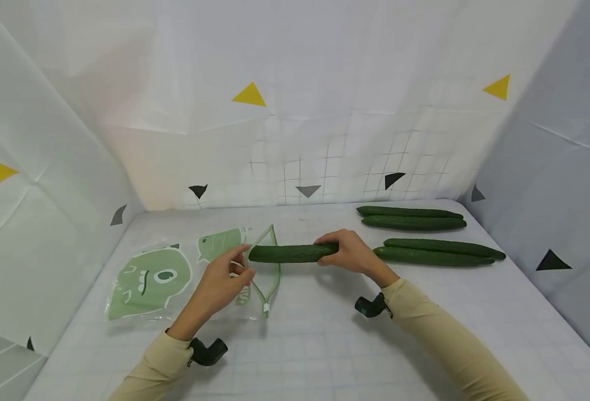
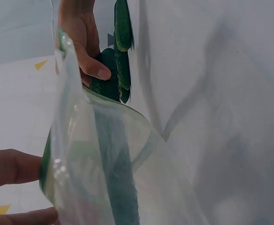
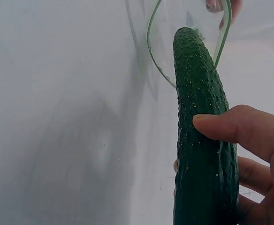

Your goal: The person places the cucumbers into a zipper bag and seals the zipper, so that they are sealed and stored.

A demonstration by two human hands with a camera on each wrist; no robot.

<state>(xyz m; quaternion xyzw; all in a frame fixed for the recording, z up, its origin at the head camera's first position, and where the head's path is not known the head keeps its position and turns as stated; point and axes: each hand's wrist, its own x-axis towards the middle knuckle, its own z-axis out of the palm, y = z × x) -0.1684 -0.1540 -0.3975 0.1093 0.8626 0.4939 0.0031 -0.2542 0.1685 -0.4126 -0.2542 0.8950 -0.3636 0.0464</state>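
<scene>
My right hand (image 1: pixel 345 250) grips a long dark green cucumber (image 1: pixel 290 254) near its right end, thumb on one side and fingers on the other. The cucumber lies level, its left end at the spread mouth of a clear zip bag (image 1: pixel 150 278) with a green monster print. With my left hand (image 1: pixel 225 278) I pinch the green-edged rim of that mouth. The left wrist view shows the cucumber (image 2: pixel 116 164) through the clear film. Bumpy skin and the rounded tip of the cucumber (image 3: pixel 200 93) show in the right wrist view, beside the green rim (image 3: pixel 151 44).
Two cucumbers (image 1: pixel 415 223) lie side by side at the back right of the white table (image 1: pixel 315 345). Another pair (image 1: pixel 440 253) lies in front of them, close to my right wrist. A small slider (image 1: pixel 266 307) sits on the bag's rim. White sheeting (image 1: pixel 325 67) encloses the table.
</scene>
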